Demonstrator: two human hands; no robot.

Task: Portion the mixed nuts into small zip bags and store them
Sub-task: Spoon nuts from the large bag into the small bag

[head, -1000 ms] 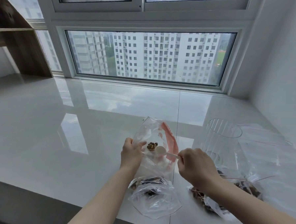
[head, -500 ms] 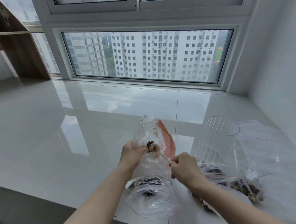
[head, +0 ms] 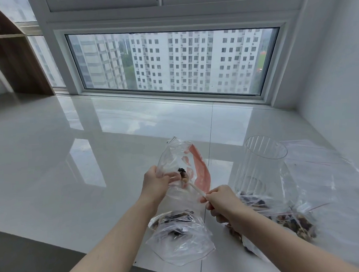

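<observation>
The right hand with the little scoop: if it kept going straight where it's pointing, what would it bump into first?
The right hand aims the scoop up and left into the open zip bag. Going straight on, the scoop's nuts would probably meet the bag's plastic near the left hand's fingers, though depth is unclear.

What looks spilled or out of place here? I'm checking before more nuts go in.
Nothing stands out. The left hand holds the zip bag open, and the right hand tips the scoop of nuts inside its mouth. No loose nuts show on the white surface.
</observation>
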